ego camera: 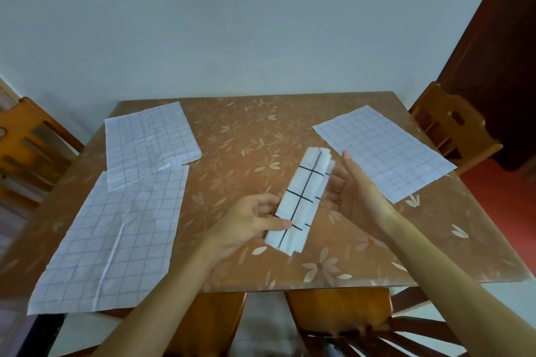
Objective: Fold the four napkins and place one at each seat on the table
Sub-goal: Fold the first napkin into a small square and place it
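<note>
A white napkin with black grid lines, folded into a narrow strip [301, 200], is held just above the brown leaf-patterned table [246, 153]. My left hand [255, 220] pinches its near end between thumb and fingers. My right hand [356, 194] lies flat against the strip's right side, fingers stretched out. Three more checked napkins lie flat: a large one at the near left [116, 240], a smaller one at the far left [148, 139] overlapping it, and one at the far right [385, 151].
Wooden chairs stand at the left [26, 142], at the right [452, 124] and in front of me under the table edge [336, 310]. A pale wall runs behind the table. A dark wooden door [499, 52] is at the right.
</note>
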Available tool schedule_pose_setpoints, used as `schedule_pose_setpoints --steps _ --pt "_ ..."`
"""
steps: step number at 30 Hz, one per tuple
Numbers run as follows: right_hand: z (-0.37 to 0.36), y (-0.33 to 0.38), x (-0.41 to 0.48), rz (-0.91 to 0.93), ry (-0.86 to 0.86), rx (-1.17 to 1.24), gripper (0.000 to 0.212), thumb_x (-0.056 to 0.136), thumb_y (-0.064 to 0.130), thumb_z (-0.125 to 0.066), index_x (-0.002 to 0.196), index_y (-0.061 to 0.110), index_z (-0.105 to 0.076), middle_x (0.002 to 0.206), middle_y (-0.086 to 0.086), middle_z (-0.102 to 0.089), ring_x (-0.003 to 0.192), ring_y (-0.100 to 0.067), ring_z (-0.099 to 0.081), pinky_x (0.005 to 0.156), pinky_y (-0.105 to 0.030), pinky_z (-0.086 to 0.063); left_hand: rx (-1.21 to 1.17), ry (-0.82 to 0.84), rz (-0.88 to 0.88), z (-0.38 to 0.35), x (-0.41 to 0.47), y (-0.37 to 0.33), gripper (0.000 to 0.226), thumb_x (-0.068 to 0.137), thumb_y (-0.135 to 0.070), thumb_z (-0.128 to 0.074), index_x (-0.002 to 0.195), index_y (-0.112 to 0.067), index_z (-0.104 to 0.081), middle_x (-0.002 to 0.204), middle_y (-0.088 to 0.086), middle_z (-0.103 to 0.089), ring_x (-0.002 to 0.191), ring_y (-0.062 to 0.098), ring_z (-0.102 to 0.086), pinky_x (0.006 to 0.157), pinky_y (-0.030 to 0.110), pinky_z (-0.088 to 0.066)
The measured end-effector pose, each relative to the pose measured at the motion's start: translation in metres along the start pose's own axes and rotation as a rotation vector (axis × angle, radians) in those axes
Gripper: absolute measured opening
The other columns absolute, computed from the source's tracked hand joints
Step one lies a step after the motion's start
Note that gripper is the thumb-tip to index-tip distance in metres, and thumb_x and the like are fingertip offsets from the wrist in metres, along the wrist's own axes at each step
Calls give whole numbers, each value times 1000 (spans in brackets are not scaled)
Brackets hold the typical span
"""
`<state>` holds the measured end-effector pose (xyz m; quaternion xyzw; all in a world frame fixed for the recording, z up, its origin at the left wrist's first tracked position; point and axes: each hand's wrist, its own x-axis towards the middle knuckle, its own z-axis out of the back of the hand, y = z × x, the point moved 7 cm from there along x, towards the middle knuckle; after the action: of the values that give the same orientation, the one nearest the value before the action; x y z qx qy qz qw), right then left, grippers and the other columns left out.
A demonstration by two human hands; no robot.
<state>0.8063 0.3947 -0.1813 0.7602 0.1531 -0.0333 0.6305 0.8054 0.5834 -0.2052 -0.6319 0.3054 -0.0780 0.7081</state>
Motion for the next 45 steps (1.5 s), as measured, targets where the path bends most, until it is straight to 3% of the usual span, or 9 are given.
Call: schedule_pose_setpoints --steps 5,9,17,24,28,32,35,41,45 --pt "-15 -18 -9 56 -18 -325 22 100 24 -59 116 16 -70 106 -1 -77 98 -21 -74 91 -39 -59 2 -96 -22 -16 3 4 40 86 -13 -78 123 -17 -64 114 4 -76 102 20 -74 86 50 -61" --pt "-21 -28 -12 39 32 -366 20 101 19 -56 109 10 -72 103 -7 -78 98 -26 -74 93 -48 -57 -13 -124 -19 -16 1 3 29 98 -31 -62 122 -16 -66 106 6 -78 93 23 -77 74 44 -64" --pt "-19 -36 -12 58 19 -147 29 99 7 -56 123 17 -70 108 -18 -75 98 -32 -73 88 -43 -59 -143 -104 -124 -7 0 4 27 97 -9 -63 123 -11 -59 106 16 -77 90 34 -74 62 38 -62" --pt "-16 -39 -11 17 -74 -116 35 98 -2 -45 79 6 -72 90 -11 -75 75 -17 -69 69 -26 -54 -276 -96 -104 -3 2 12 38 101 0 -42 86 -5 -76 93 19 -73 81 31 -70 60 35 -59" --pt "-15 -47 -14 -7 -119 -145 22 101 16 -49 99 5 -69 96 -9 -76 85 -20 -72 75 -28 -56 -66 -219 -161 4 5 19 7 91 -7 -70 88 -7 -76 95 15 -76 93 33 -74 74 48 -62" --pt "-11 -69 -8 -115 -100 -298 36 91 41 -68 123 26 -58 102 -6 -77 92 -19 -75 83 -35 -60 -8 -324 -194 3 10 29 14 84 -4 -78 94 -12 -75 100 6 -78 93 18 -76 75 41 -63" --pt "-1 -88 -1 -159 -80 -336 31 90 33 -73 109 8 -70 97 -11 -78 90 -26 -76 81 -39 -61 -66 -377 -165 2 19 51 23 83 -2 -78 96 -21 -74 109 -1 -77 96 17 -75 73 34 -62" --pt "53 -147 13 -248 -423 -214 21 94 19 -69 102 1 -73 95 -18 -76 83 -22 -74 75 -37 -62 60 -358 -103 -25 43 101 26 84 -1 -76 103 -18 -75 89 -3 -78 80 5 -75 69 20 -56" --pt "74 -198 27 -294 -555 -315 24 95 9 -63 119 12 -62 99 -4 -73 83 -14 -68 64 -12 -51 304 -363 -93 -43 75 151 24 86 -25 -76 110 -27 -73 86 -1 -75 70 11 -70 65 22 -54"
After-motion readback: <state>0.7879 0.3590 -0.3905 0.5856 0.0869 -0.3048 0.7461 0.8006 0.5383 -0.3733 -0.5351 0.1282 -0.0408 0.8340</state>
